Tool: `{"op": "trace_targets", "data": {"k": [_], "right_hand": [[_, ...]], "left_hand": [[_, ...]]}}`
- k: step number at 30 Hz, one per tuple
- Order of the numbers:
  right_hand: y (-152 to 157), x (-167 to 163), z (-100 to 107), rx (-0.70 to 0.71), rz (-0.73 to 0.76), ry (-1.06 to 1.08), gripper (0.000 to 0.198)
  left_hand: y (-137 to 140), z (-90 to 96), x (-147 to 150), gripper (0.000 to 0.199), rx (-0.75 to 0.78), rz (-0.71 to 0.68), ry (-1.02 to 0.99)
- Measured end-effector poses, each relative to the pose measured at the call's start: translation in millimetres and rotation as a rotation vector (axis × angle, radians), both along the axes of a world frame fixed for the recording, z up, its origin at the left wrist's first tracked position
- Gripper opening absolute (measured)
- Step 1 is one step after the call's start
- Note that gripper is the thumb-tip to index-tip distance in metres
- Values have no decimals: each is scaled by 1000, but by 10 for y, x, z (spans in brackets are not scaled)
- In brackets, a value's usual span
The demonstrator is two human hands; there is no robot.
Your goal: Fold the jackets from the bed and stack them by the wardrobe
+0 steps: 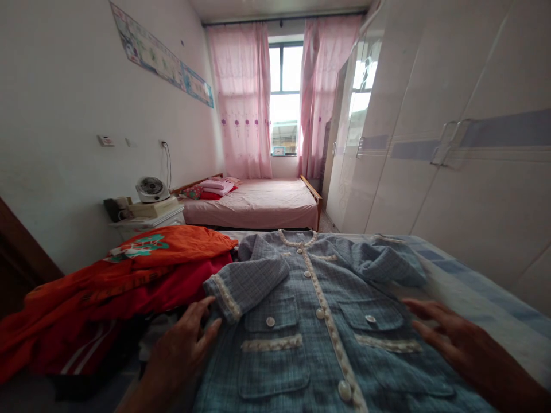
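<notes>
A blue-grey woven jacket [318, 344] with cream braided trim, pearly buttons and flap pockets lies face up, its collar pointing away from me. Its left-side sleeve is folded in over the front, the cuff near my left hand [189, 332]. That hand has thumb and fingers apart at the jacket's left edge; whether it touches the cloth I cannot tell. On the opposite edge, my right hand [447, 332] hovers or rests beside the pocket with fingers spread, holding nothing. The other sleeve [387, 261] lies bent at the upper right.
Piled at the left are an orange garment [172, 246] and a red garment [172, 287]. The jacket lies on a blue-and-white checked bed cover [469, 287]. Beyond are a pink bed [267, 198], a small fan [152, 189] on a side cabinet, and white wardrobes [430, 103] along the right.
</notes>
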State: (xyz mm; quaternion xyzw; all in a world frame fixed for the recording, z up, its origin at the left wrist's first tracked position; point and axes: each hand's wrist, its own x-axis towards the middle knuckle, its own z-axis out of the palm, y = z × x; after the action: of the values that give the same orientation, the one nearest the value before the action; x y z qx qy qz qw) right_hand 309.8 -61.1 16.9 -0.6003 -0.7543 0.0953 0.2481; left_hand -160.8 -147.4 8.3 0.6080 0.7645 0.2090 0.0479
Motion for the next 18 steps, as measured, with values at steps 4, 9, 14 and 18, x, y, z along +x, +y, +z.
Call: {"op": "trace_targets", "data": {"k": [4, 9, 14, 18], "right_hand": [[-6, -941, 363, -9, 260, 86, 32], [104, -1527, -123, -124, 505, 187, 26], [153, -1570, -538, -120, 484, 210, 26], [136, -1531, -515, -120, 513, 227, 24]], "left_hand": [[398, 118, 5, 65, 263, 25, 173], [712, -27, -87, 47, 211, -36, 242], [742, 314, -187, 20, 115, -61, -523], [549, 922, -232, 25, 535, 114, -1113]]}}
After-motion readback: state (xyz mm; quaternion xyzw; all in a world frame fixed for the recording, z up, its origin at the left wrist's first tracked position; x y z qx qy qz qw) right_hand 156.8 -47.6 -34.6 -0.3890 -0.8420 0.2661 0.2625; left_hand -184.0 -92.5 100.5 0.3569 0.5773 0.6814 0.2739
